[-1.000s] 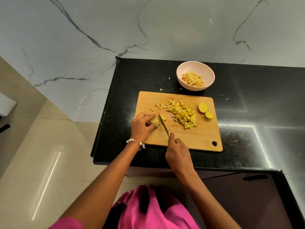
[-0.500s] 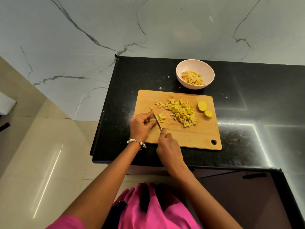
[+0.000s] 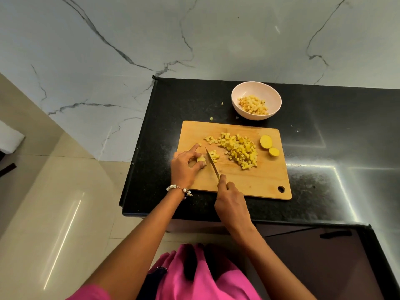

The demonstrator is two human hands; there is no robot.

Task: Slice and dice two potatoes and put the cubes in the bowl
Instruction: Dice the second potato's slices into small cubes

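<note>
A wooden cutting board (image 3: 255,182) lies on the black counter. My left hand (image 3: 185,164) pinches a small potato piece (image 3: 200,158) at the board's left side. My right hand (image 3: 230,200) grips a knife (image 3: 212,163) whose blade stands just right of that piece. A few fresh cubes (image 3: 214,156) lie beside the blade. A large heap of potato cubes (image 3: 240,151) sits mid-board. Two potato end pieces (image 3: 269,146) lie at the board's right. Behind the board, a pale pink bowl (image 3: 238,92) holds more cubes.
The black counter (image 3: 324,131) ends at an edge left of the board, with pale floor tiles (image 3: 54,202) below. A marble wall (image 3: 194,40) stands behind. A few stray potato bits (image 3: 211,119) lie on the counter near the bowl. A dark cabinet handle (image 3: 335,234) shows below right.
The knife blade has shifted slightly along the held potato piece between cuts, and a few more cubes lie beside it. My left hand has stayed on the piece.
</note>
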